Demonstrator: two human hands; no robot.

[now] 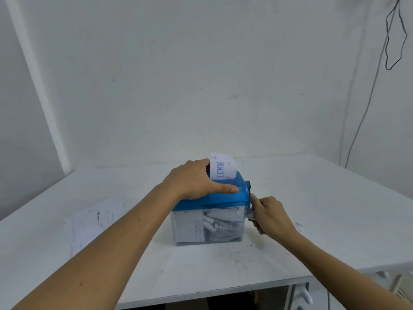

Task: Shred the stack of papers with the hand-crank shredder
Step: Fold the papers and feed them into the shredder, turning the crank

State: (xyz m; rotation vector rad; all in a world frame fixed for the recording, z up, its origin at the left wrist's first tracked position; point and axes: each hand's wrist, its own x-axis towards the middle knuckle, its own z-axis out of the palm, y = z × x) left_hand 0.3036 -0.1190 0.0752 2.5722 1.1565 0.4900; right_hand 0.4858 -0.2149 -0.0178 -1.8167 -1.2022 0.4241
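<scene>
A hand-crank shredder (pixel 214 200) with a blue top and a clear bin stands mid-table; the bin holds white paper shreds (pixel 214 224). A white slip (pixel 223 167) with blue print stands upright in the top slot. My left hand (pixel 196 180) rests on the blue top, thumb along its front and fingers curled over the back beside the slip. My right hand (pixel 271 214) grips the crank handle (pixel 249 214) on the shredder's right side. A stack of papers (pixel 89 222) lies flat on the table to the left.
The white table (pixel 324 209) meets a white wall behind. Dark specks dot the tabletop in front of the shredder. Black cables (pixel 393 41) hang at the upper right. A small paper scrap (pixel 299 225) lies right of my right hand.
</scene>
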